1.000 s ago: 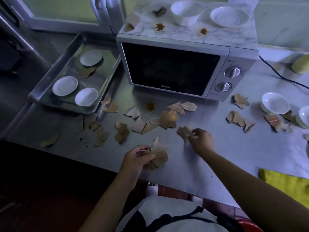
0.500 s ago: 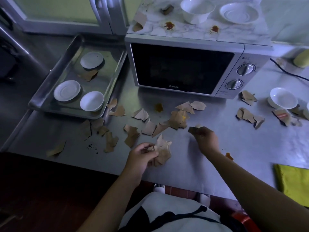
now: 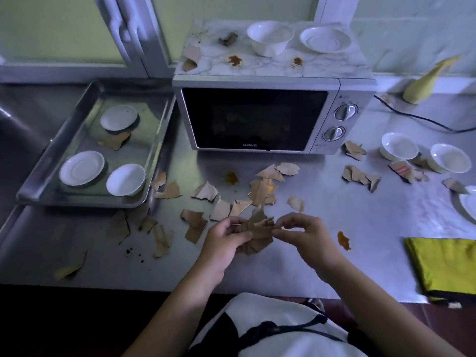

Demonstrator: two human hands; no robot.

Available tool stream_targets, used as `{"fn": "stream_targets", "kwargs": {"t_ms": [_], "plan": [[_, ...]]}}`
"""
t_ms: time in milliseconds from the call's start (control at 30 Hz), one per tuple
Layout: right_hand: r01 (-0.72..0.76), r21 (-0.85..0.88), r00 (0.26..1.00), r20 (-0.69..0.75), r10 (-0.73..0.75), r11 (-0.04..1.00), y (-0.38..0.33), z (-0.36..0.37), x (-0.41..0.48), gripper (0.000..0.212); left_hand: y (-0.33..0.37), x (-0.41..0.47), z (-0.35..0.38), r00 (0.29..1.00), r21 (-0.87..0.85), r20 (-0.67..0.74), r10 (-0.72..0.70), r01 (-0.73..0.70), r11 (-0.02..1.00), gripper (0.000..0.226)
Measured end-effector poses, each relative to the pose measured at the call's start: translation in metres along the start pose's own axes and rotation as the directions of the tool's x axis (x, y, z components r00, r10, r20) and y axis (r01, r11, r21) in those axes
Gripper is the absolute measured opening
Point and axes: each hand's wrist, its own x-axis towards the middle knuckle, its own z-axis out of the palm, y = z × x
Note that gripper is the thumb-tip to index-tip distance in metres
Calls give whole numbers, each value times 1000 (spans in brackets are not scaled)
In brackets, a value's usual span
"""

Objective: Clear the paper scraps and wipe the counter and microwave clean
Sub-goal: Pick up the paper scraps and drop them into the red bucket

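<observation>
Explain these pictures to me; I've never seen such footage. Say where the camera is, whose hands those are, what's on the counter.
No machine here: a person wears a wide-angle camera on the head, looking down at their hands. The left hand grips a bunch of brown paper scraps; the right hand pinches its edge. Loose scraps lie on the steel counter, in front of a microwave with bowls and stains on top. A tray with white dishes sits left, a yellow cloth right.
</observation>
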Motion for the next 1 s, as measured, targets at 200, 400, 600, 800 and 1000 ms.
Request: {"fn": "stream_targets", "kwargs": {"t_ms": [200,400,600,800,1000], "plan": [[-32,171,999,-23,37,985,9,-2,0,19,7,-2,6,987,35,155,44,-50,998,28],[-69,228,989,-112,96,971,20,-13,-7,19,9,-5,26,971,19,237,18,-24,1000,24],[-214,448,970,-8,244,868,37,-42,-17,21,11,-7,65,954,6,299,-40,40,999,19],[-241,508,937,-98,334,827,54,-81,-24,13,4,8,104,850,17,507,-145,158,987,36],[-207,579,905,-193,379,789,75,-124,-30,16,-15,90,133,989,594,148,-13,-78,800,10]]}}
